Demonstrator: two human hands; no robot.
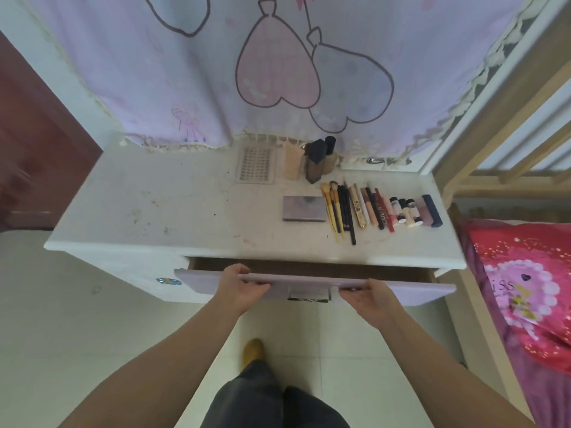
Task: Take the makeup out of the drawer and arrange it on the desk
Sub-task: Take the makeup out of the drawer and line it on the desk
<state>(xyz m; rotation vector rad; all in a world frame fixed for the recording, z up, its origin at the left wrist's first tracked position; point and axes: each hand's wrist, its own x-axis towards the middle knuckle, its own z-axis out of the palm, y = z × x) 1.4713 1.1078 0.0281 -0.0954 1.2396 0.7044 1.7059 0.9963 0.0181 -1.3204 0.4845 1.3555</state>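
Head view: we grip the top edge of the drawer front (401, 288) with both hands, the left hand (239, 288) and the right hand (370, 296) each with fingers curled over it and thumb on its face, the drawer partly out under the desk (154, 211). The makeup sits on the desk's right half: a palette (304, 208), a row of brushes and pencils (340, 208), tubes and small bottles (401, 210), and taller bottles (316, 162) near the curtain (185, 72). A bed (525, 288) stands close on our right, and a silver handle (309, 294) shows between our hands.
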